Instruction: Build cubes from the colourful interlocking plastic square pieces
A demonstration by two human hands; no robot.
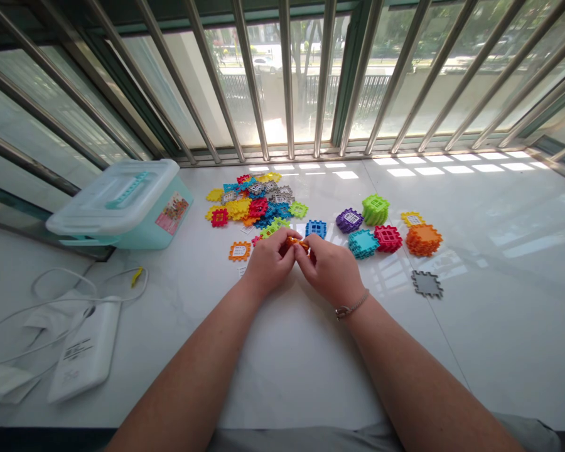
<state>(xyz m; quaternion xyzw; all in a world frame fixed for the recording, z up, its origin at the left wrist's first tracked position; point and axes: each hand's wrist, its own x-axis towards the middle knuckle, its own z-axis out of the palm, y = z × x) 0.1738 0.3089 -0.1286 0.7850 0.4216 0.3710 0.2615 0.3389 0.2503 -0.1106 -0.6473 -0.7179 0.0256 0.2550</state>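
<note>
My left hand (pixel 274 258) and my right hand (pixel 330 262) meet over the middle of the white surface, both closed on an orange interlocking tile (pixel 297 243). Fingers cover most of that tile. Just beyond them lies a blue window tile (pixel 316 228), and light green tiles (pixel 275 227) show behind my left hand. Left of my left hand, an orange tile with a white paper label (pixel 240 251) lies flat. To the right of my right hand stand stacks of turquoise tiles (pixel 363 243), red tiles (pixel 388 238), purple tiles (pixel 349 220) and green tiles (pixel 375 209).
A mixed heap of tiles (pixel 257 201) lies near the barred window. Farther right are an orange stack (pixel 424 240), a yellow tile (pixel 412 218) and a grey tile (pixel 427 284). A lidded turquoise box (pixel 122 204), a white power bank (pixel 87 351) and cables occupy the left.
</note>
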